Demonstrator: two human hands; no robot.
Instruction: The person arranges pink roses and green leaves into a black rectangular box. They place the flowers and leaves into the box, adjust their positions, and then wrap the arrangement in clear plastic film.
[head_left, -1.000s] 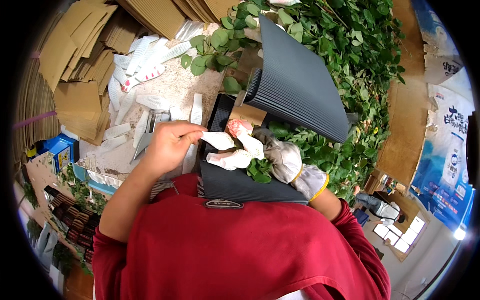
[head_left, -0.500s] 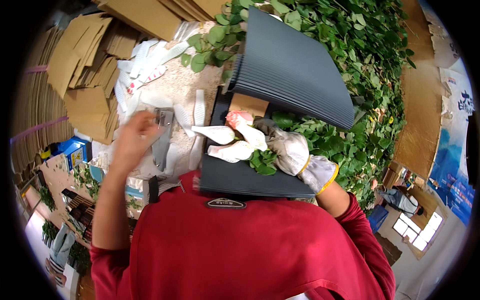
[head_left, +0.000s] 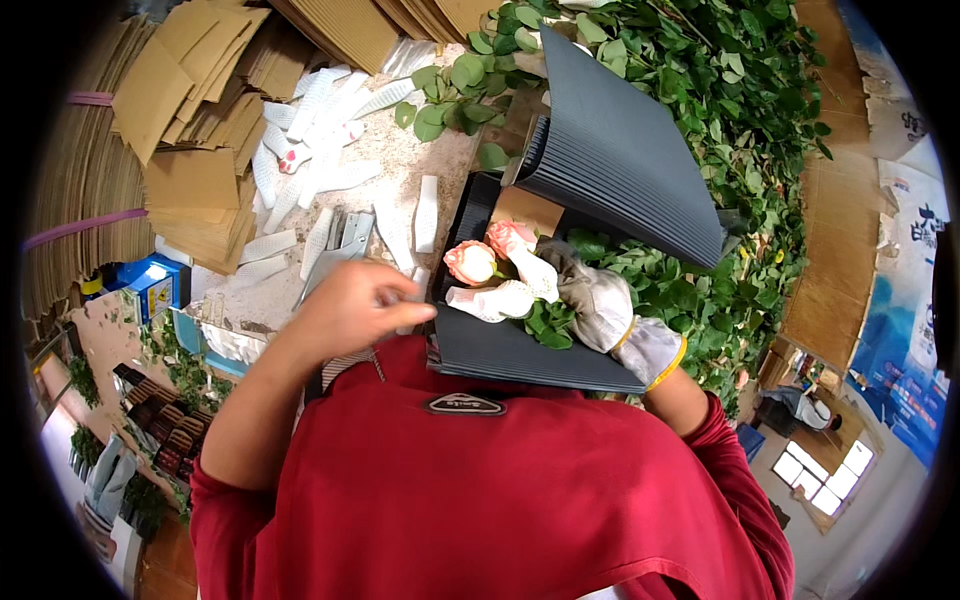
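Observation:
My left hand (head_left: 360,308) is bare, with half-curled fingers and the thumb apart from the forefinger. It hovers left of the roses, and nothing shows between its fingertips. My right hand (head_left: 597,305), in a grey-white glove with a yellow cuff, closes around several roses just below their heads. One pink rose (head_left: 470,262) is uncovered. Another pink rose (head_left: 510,237) shows above a white mesh sleeve (head_left: 537,273). A lower mesh sleeve (head_left: 493,300) hides its bloom. Under them lies a black ribbed board (head_left: 530,352); its raised flap (head_left: 630,150) stands behind.
White mesh sleeves (head_left: 325,118) lie scattered at the left, beside a grey metal stapler-like tool (head_left: 345,240). Cardboard stacks (head_left: 190,100) rise at far left. Leafy rose stems (head_left: 740,130) fill the back right. People work in the distance at both sides.
My left hand has moved right and nearer to me, from over the metal tool toward the roses. The leftmost rose has lost its mesh sleeve. My right hand keeps its hold.

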